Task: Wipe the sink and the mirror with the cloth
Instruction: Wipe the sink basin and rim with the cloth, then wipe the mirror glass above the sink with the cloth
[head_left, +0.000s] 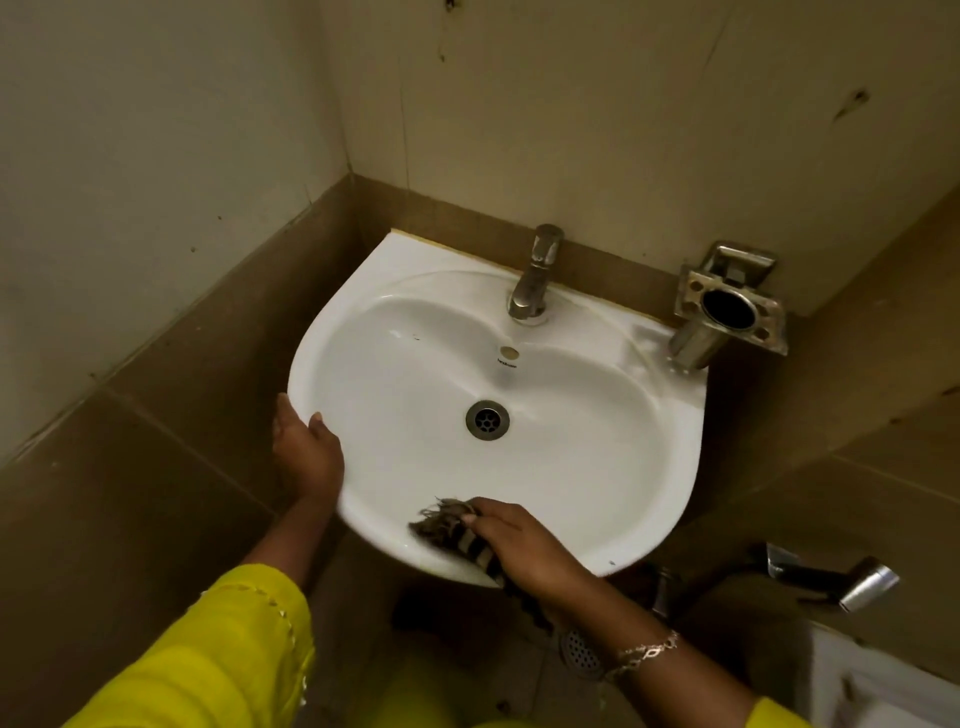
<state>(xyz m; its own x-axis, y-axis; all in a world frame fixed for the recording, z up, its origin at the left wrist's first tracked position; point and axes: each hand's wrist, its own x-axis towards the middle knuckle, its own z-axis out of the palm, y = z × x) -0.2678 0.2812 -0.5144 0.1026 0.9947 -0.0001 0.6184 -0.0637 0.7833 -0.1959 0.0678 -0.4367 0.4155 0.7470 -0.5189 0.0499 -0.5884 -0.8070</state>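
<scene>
While your right hand (524, 543) presses the bunched, striped cloth (447, 525) against the near inner wall of the sink (597, 447), your left hand (306, 447) clasps the basin's near-left rim, thumb over the top edge and fingers underneath, steadying you. The right hand is closed around the cloth, whose frayed end pokes out to the left of your fingers and whose tail hangs over the near rim. You are, by the look of it, in the sink half of the job, working the front of the bowl. The drain (487, 420) sits in the middle of the basin, well apart from the cloth, and the tap (535, 275) stands at the far rim with a metal holder (730, 306) mounted on the wall just to its right, over the sink's far-right corner. That far-right ledge near the holder looks smeared or wet, and a small dark speck shows on the far-left slope, so the next move probably calls for sweeping the cloth up and around the bowl toward those spots, then around the tap base. No mirror is in view; you will likely need to lift your gaze and your cloth hand to the wall afterwards.
</scene>
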